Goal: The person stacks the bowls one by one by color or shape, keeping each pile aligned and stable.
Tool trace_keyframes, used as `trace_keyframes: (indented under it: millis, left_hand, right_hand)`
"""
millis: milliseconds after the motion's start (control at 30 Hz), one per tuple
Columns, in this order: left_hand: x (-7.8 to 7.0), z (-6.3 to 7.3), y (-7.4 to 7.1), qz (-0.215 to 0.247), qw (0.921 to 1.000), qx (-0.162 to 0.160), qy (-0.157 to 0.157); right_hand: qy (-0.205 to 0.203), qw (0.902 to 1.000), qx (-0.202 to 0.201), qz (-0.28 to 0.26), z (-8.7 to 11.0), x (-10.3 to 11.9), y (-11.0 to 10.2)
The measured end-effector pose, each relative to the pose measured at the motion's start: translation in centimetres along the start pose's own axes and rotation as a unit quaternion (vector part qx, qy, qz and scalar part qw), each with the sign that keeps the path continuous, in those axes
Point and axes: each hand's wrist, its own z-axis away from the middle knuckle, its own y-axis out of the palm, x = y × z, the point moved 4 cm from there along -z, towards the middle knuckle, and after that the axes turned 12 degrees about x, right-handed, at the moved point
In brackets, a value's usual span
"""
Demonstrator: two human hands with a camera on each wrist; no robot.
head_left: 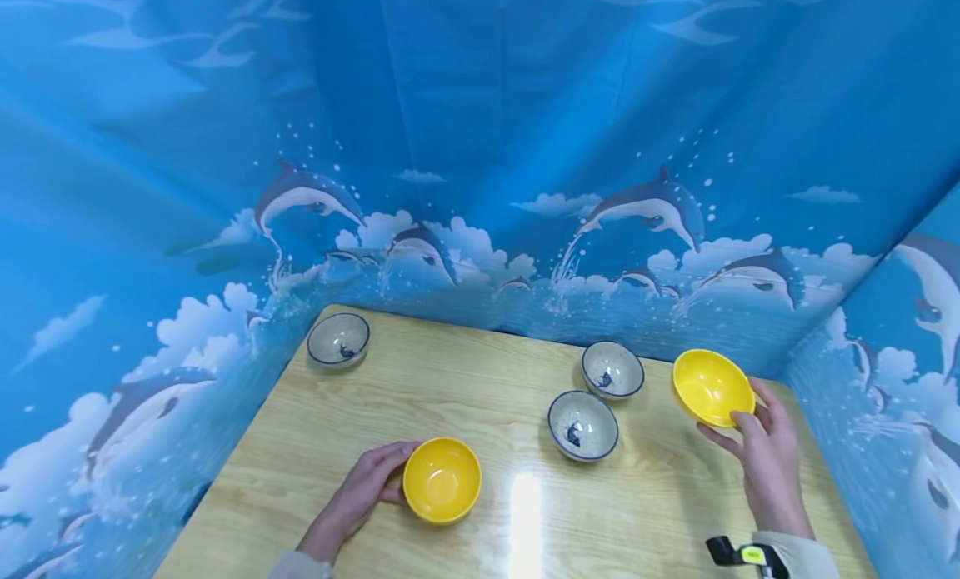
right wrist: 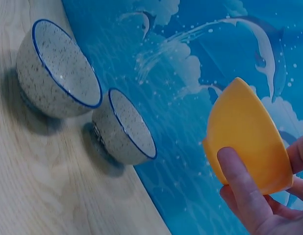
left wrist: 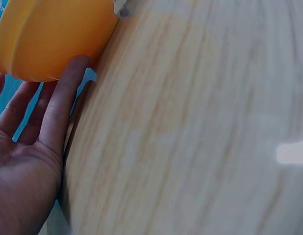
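Note:
A yellow bowl (head_left: 442, 481) stands right side up at the near middle of the wooden table. My left hand (head_left: 367, 487) is at its left side, and in the left wrist view its fairly straight fingers (left wrist: 61, 105) reach the outer wall of the bowl (left wrist: 63, 36). At the right, my right hand (head_left: 772, 446) grips a second yellow bowl (head_left: 711, 386) by its near right side, thumb at the rim. This bowl is tilted and raised above the table. Two speckled grey bowls with blue rims, one nearer (head_left: 583, 426) and one behind (head_left: 612, 369), stand to its left.
A third speckled grey bowl (head_left: 338, 341) stands at the table's far left corner. Blue dolphin-print curtains (head_left: 480, 146) hang behind and at both sides of the table (head_left: 450, 362). A strip of light glares off the near middle of the tabletop.

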Motion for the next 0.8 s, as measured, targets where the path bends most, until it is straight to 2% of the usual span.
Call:
trace_keyframes:
  millis: [400,800]
  left_hand:
    - [0.0,0.0,0.0,-0.001,1.0000,-0.001,-0.001]
    - [0.1,-0.1,0.0,-0.001,1.0000,0.000,0.003]
  right_hand:
    - [0.001,0.9980,0.056,0.029,0.7,0.0,2.5]
    - [0.012,0.9965,0.062,0.055,0.8,-0.1,4.6]
